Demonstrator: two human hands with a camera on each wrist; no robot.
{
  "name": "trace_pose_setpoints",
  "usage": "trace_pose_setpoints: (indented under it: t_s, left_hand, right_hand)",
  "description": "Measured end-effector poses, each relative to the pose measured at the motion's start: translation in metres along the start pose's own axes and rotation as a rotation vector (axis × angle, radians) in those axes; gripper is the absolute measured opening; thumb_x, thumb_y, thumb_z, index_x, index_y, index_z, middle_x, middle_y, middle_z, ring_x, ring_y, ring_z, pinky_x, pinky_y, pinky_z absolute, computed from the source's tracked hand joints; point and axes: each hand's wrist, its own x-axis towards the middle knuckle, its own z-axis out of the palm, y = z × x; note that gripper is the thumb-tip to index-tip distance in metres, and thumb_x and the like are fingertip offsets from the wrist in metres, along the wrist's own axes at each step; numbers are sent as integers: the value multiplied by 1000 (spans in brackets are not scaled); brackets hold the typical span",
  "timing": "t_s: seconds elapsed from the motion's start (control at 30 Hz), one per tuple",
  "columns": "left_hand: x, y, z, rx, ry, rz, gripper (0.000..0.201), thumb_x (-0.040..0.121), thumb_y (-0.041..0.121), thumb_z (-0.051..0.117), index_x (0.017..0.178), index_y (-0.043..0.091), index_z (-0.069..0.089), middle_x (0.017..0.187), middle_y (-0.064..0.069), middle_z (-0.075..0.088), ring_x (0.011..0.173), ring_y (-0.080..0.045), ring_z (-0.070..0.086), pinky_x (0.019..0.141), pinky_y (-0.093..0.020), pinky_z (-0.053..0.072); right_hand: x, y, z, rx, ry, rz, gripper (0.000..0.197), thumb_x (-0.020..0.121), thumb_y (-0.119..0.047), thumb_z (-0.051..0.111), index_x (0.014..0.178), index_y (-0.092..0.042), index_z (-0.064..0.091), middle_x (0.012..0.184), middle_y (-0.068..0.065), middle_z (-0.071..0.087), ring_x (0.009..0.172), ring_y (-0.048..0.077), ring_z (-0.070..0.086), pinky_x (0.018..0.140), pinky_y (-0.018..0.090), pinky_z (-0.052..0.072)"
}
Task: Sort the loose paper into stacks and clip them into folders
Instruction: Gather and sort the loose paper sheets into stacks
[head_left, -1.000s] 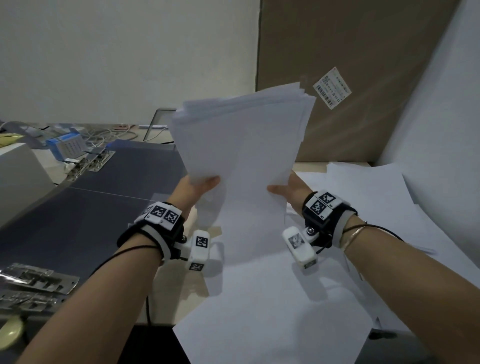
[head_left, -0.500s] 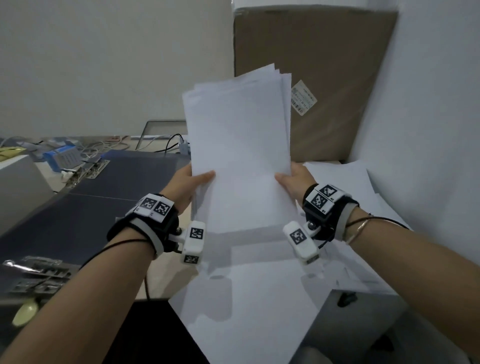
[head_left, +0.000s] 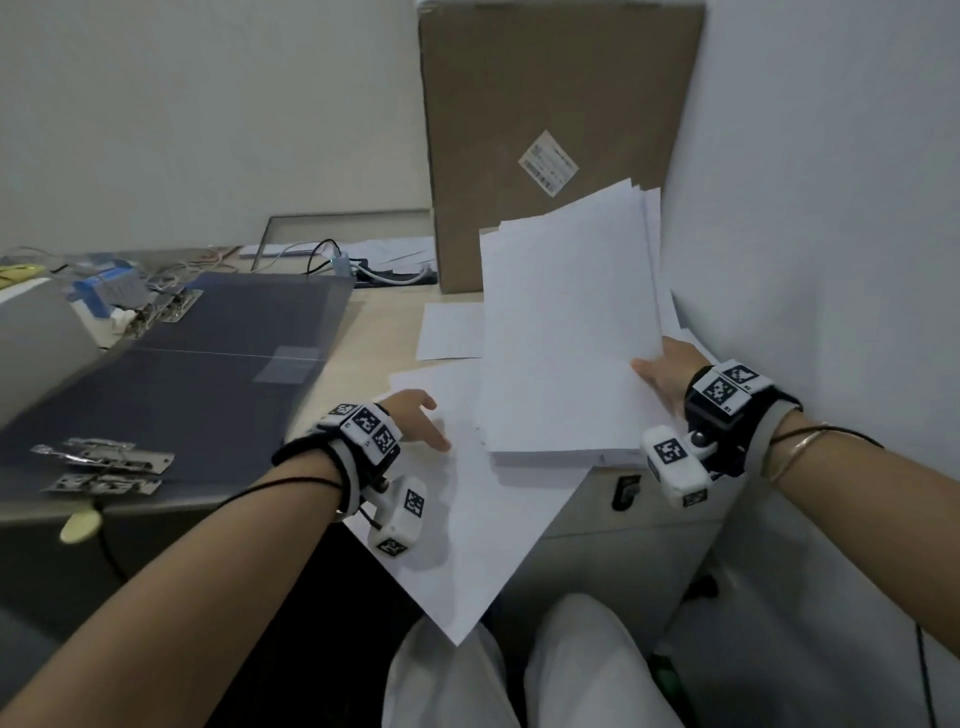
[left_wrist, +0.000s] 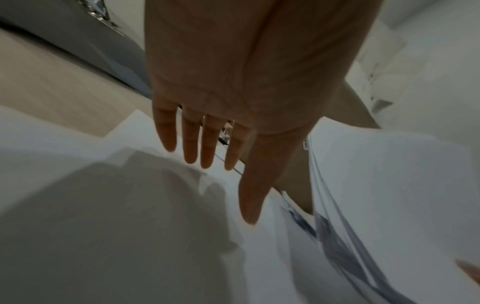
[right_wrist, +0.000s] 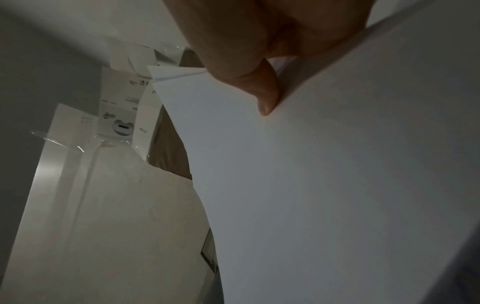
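A thick stack of white paper (head_left: 566, 332) stands tilted at the right, its lower edge down on the loose sheets near the desk's front. My right hand (head_left: 667, 371) grips its right edge, thumb on the front; the right wrist view shows the thumb (right_wrist: 262, 96) pinching the paper (right_wrist: 337, 185). My left hand (head_left: 415, 421) is off the stack, fingers straight, hovering over a large loose sheet (head_left: 467, 525) that overhangs the desk edge. In the left wrist view the spread fingers (left_wrist: 192, 144) hang above white sheets (left_wrist: 130, 205), beside the stack's edge (left_wrist: 327, 205).
An open dark folder (head_left: 197, 374) lies at left with metal clips (head_left: 104, 465) on it. A tall cardboard box (head_left: 550, 130) stands behind the paper. A white wall (head_left: 831, 208) closes the right. Cables and a blue box (head_left: 106, 291) clutter the far left. Another sheet (head_left: 449, 332) lies flat.
The stack has swung right and down from mid-air to rest on the desk. My left hand has let go of it and opened; my right hand still holds it.
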Motion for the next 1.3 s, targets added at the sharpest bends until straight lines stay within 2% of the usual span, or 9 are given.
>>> trace_pose_setpoints:
  t_s: [0.23,0.3,0.47,0.73,0.87,1.0,1.13,1.23,1.3]
  left_hand:
    - [1,6,8,156,20,-109,78,58,40,86,121,11,52,118,-9,60,109,-30,57,95,-41,48]
    - [3,3,8,121,41,-102,59,67,35,82,112,6,57,108,-8,63,103,-29,60,91,-39,50]
    - [6,-7,1,97,175,-170,46,97,30,51,128,-4,54,133,-15,56,124,-30,52,100,-30,39]
    - [20,-45,-18,-448,278,-242,38,97,12,48,126,-11,51,131,-28,54,122,-40,53,102,-42,44]
    - [19,-38,-2,-946,140,-164,42,100,18,44,135,-6,44,136,-27,50,125,-41,51,85,-43,51]
    - [22,-49,1,-1013,-177,-192,79,82,54,66,143,11,40,144,-15,47,133,-38,43,108,-54,36]
    - [21,-51,0,-886,-27,-91,42,91,6,59,131,-4,48,109,-20,64,105,-40,60,96,-52,47]
    - [26,-67,-7,-807,170,-49,27,90,-8,54,114,5,55,119,-20,62,111,-37,58,101,-52,43]
    - [32,-87,-16,-792,263,-56,30,89,-6,56,115,8,52,126,-19,60,116,-36,57,105,-54,40]
  right_hand:
    - [-8,18,-9,-27,-16,9,39,93,-14,54,129,-2,51,133,16,55,119,34,53,103,36,41]
    - [-8,19,-10,-15,-18,22,38,92,-14,54,128,-2,52,131,16,56,118,34,54,103,39,42]
    - [-1,23,-7,-3,-12,58,37,92,-14,54,127,-2,53,131,17,56,119,34,53,104,42,41]
    - [28,23,32,176,-188,138,48,87,-9,59,134,-8,47,135,15,52,122,31,53,99,39,47]
    - [22,2,67,121,-302,133,52,86,-15,61,136,-14,45,133,8,52,121,29,54,92,34,49]
    - [8,-20,100,0,-413,108,47,91,-16,56,136,-10,45,136,12,51,122,29,53,85,30,48]
    - [0,-35,123,-66,-434,19,39,93,-19,52,130,-5,49,127,11,57,117,29,55,95,32,46]
    - [-1,-34,129,-23,-375,-7,37,90,-24,56,125,-11,50,121,6,59,100,22,58,87,32,48]
    - [0,-27,124,-117,-331,-25,43,91,-28,56,131,-16,46,133,6,52,112,21,54,89,28,42]
